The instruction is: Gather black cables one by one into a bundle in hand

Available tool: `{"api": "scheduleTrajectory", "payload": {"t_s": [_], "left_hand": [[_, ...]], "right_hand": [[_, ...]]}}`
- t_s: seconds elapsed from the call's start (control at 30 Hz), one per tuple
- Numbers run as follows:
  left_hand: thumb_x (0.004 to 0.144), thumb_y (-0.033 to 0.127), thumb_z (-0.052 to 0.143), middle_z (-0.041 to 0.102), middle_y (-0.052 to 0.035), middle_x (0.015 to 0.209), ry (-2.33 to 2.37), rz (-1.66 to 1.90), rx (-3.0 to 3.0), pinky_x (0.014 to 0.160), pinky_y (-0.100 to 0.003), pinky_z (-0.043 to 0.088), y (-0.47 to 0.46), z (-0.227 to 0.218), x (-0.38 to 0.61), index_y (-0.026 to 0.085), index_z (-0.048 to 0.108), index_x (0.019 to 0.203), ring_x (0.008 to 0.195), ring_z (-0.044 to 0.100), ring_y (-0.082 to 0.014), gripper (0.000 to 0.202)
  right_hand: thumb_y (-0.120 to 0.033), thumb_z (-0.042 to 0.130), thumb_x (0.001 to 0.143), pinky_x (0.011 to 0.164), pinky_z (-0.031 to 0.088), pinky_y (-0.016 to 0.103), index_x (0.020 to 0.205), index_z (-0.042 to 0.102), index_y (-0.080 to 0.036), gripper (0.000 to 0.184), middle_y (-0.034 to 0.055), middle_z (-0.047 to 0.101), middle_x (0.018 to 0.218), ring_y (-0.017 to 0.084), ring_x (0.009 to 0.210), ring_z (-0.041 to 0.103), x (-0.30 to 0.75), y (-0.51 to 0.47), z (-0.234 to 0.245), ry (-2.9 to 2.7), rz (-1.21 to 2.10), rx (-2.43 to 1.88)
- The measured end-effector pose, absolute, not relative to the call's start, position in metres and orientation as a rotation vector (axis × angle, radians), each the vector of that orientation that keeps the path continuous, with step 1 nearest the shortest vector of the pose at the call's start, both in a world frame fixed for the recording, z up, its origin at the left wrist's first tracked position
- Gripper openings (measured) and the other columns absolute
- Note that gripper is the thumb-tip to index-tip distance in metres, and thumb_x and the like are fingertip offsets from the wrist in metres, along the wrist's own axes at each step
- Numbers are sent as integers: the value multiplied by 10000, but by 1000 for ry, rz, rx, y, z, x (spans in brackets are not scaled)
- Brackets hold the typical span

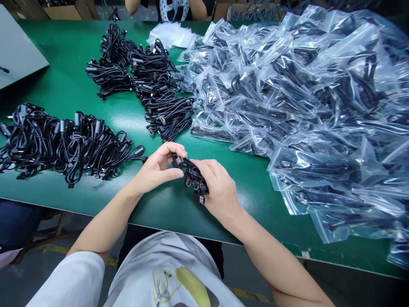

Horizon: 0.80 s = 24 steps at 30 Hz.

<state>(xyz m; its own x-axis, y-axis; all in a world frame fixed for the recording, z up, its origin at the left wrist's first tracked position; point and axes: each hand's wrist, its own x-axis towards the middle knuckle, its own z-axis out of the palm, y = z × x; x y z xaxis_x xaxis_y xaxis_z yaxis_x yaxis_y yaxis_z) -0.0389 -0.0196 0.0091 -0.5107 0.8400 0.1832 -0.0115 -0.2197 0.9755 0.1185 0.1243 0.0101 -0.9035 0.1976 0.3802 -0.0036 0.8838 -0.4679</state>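
Above the green table, a small bunch of black USB cables (194, 179) is between my two hands, with its metal plugs facing me. My right hand (222, 187) is closed round the right side of the bunch. From the left, the fingers and thumb of my left hand (161, 166) curl about the upper plug end. Nearest to my left hand lies a row of bundled black cables (73, 145). Beyond my hands, another pile of cable bundles (159, 89) reaches toward the far side. Clear zip bags with dark cables inside (287, 98) are heaped to the right.
A stack of flat clear bags (172, 35) lies at the far edge of the green table (105, 192). A pale grey panel or box (19, 47) stands at the left. Across the table is another person (175, 9), with cardboard boxes (65, 10) behind.
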Motion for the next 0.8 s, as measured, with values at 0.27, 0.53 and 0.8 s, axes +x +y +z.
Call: {"api": "scheduleTrajectory", "payload": {"t_s": [0.27, 0.53, 0.8], "left_hand": [[735, 308, 858, 663, -68, 1053, 1483, 1804, 1073, 958, -333, 498, -19, 12, -40, 230, 703, 1019, 1049, 622, -201, 333], [703, 370, 878, 696, -75, 966, 1726, 1804, 1233, 855, -350, 510, -17, 16, -29, 212, 705, 931, 937, 633, -214, 326], [711, 371, 877, 697, -54, 904, 1883, 1804, 1402, 783, -337, 489, -16, 20, -23, 221, 700, 906, 884, 629, -204, 303]], "right_hand": [[-66, 533, 868, 756, 525, 328, 1206, 597, -213, 374, 85, 689, 1046, 222, 928, 660, 113, 126, 5, -2513, 1075, -82], [-135, 542, 888, 785, 515, 314, 1099, 645, -214, 247, 68, 695, 1014, 198, 906, 671, 107, 130, 5, -2421, 1427, -44], [-197, 572, 930, 773, 514, 300, 1066, 647, -202, 156, 72, 703, 1013, 187, 887, 676, 106, 129, 6, -2422, 1449, -42]]}}
